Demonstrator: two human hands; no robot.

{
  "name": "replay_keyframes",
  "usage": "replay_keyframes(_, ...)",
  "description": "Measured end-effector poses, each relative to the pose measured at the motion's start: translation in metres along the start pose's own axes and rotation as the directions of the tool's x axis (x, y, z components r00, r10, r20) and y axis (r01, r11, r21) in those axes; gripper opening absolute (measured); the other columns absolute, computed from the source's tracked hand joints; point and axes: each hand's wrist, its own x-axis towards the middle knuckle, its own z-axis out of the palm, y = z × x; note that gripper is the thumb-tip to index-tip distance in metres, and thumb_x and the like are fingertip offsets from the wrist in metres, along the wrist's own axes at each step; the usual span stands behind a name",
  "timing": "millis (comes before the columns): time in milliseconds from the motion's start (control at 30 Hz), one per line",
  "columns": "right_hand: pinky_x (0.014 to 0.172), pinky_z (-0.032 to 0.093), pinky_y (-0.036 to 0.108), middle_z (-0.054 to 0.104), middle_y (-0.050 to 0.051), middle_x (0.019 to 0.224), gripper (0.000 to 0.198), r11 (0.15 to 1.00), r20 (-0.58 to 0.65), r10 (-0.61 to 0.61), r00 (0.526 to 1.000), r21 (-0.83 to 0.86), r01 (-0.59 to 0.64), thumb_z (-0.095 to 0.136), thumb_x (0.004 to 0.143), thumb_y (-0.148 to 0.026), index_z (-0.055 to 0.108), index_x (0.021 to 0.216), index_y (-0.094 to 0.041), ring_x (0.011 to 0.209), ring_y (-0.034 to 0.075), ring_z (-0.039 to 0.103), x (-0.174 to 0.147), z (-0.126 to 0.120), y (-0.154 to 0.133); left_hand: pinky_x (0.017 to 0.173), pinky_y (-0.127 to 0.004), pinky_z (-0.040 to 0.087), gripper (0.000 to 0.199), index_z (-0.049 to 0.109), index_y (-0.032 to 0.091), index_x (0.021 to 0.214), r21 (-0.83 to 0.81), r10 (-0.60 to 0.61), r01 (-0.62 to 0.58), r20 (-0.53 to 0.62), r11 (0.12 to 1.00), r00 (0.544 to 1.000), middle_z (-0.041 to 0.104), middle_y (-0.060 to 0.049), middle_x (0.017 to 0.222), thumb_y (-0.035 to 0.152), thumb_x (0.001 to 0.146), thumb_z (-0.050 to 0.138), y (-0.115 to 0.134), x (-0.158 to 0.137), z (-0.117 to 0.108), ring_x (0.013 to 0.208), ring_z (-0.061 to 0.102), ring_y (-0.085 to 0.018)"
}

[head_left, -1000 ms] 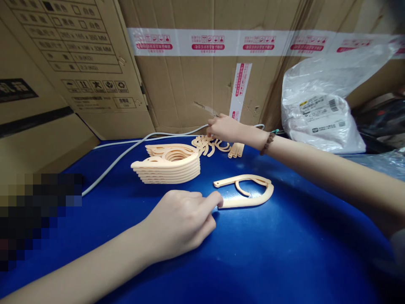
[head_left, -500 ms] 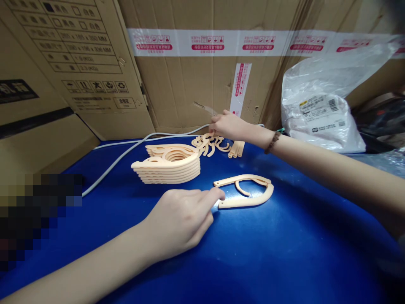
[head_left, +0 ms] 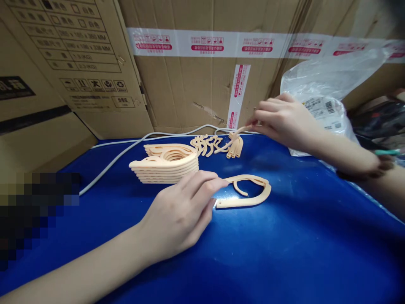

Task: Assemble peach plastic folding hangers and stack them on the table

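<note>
A cream plastic folding hanger (head_left: 253, 202) lies folded on the blue table, its curved hook turned inward. My left hand (head_left: 183, 211) is beside its left end. The index fingertip touches the upper arm's end, and the thumb is apart from it near the lower arm. Above the back of the table, my right hand (head_left: 281, 120) pinches a slim, slightly bent cream hanger piece (head_left: 236, 134) by one end. Behind my left hand stands a stack of folded cream hangers (head_left: 164, 169). Loose cream hooks (head_left: 204, 145) and short grooved hanger arms (head_left: 234, 148) lie farther back, partly behind the held piece.
Cardboard boxes (head_left: 186, 84) close off the back and left sides. A grey cable (head_left: 117, 162) curves along the table's rear and left. At the back right stands a white plastic bag (head_left: 325, 80) with a label. A blurred-out dark patch (head_left: 38, 215) covers the left edge.
My right hand has moved right, away from the loose hooks, carrying a slim hanger piece. My left hand has lifted its index finger slightly, over the upper arm's end.
</note>
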Motion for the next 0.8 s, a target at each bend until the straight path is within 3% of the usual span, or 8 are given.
replay_keyframes(100,0.080,0.038,0.040,0.064,0.007,0.085,0.038,0.998,-0.023,-0.020,1.000,0.067,0.022,0.034,0.101,-0.039,0.066,0.091,-0.022,0.084,0.022,0.056,-0.019,-0.022,-0.032,0.104,-0.034,0.038,0.032,0.043,0.019,0.125,0.011,-0.026,0.026,-0.014,1.000,1.000,0.054,-0.008,0.126,0.011,0.094,0.046,0.000,0.003,0.000,0.118,0.049,-0.019)
replay_keyframes(233,0.079,0.038,0.039,0.066,0.004,0.083,0.031,0.978,-0.017,-0.072,0.997,0.196,0.073,0.038,0.100,-0.033,0.065,0.085,-0.029,0.078,0.020,0.054,-0.034,-0.040,-0.075,0.108,-0.036,0.034,0.031,0.042,0.017,0.128,-0.060,-0.059,0.060,0.018,0.996,0.998,0.051,-0.008,0.132,0.017,0.097,0.044,0.001,0.004,0.002,0.124,0.045,-0.020)
replay_keyframes(333,0.075,0.040,0.038,0.067,0.002,0.080,0.029,0.953,-0.108,-0.186,0.977,0.220,0.206,0.042,0.097,-0.024,0.066,0.081,-0.030,0.072,0.019,0.054,-0.042,-0.044,-0.098,0.098,-0.035,0.040,0.033,0.042,0.015,0.128,-0.108,-0.042,0.048,0.057,0.993,0.997,0.058,-0.008,0.122,0.029,0.099,0.044,0.002,0.003,0.003,0.113,0.052,-0.021)
replay_keyframes(433,0.076,0.041,0.036,0.067,0.003,0.079,0.030,0.930,-0.232,-0.257,0.938,0.205,0.306,0.044,0.095,-0.019,0.066,0.075,-0.027,0.071,0.018,0.055,-0.046,-0.043,-0.111,0.080,-0.034,0.045,0.023,0.051,0.016,0.110,-0.047,0.034,-0.030,0.092,0.998,0.995,0.063,-0.006,0.098,0.033,0.101,0.038,0.004,0.002,0.004,0.089,0.057,-0.021)
replay_keyframes(500,0.076,0.041,0.035,0.066,0.003,0.076,0.032,0.922,-0.245,-0.260,0.934,0.226,0.315,0.045,0.095,-0.019,0.066,0.072,-0.026,0.071,0.018,0.056,-0.048,-0.042,-0.115,0.067,-0.031,0.044,0.025,0.053,0.017,0.094,0.013,0.078,-0.079,0.110,0.997,0.991,0.060,-0.004,0.084,0.030,0.102,0.033,0.004,0.002,0.005,0.076,0.055,-0.020)
replay_keyframes(600,0.074,0.040,0.033,0.065,0.002,0.075,0.031,0.909,-0.224,-0.235,0.946,0.293,0.295,0.045,0.096,-0.017,0.065,0.074,-0.025,0.072,0.017,0.055,-0.049,-0.040,-0.117,0.054,-0.026,0.041,0.032,0.052,0.017,0.088,0.052,0.090,-0.097,0.124,0.994,0.988,0.056,-0.002,0.077,0.034,0.103,0.030,0.002,0.001,0.006,0.066,0.054,-0.016)
replay_keyframes(800,0.068,0.036,0.031,0.066,0.002,0.076,0.039,0.858,-0.233,-0.223,0.947,0.415,0.304,0.031,0.102,-0.016,0.061,0.077,-0.017,0.069,0.015,0.049,-0.051,-0.031,-0.117,0.044,-0.022,0.034,0.039,0.048,0.021,0.082,0.033,0.130,-0.136,0.129,0.990,0.983,0.052,0.002,0.075,0.048,0.101,0.029,-0.003,0.000,0.011,0.053,0.050,-0.011)
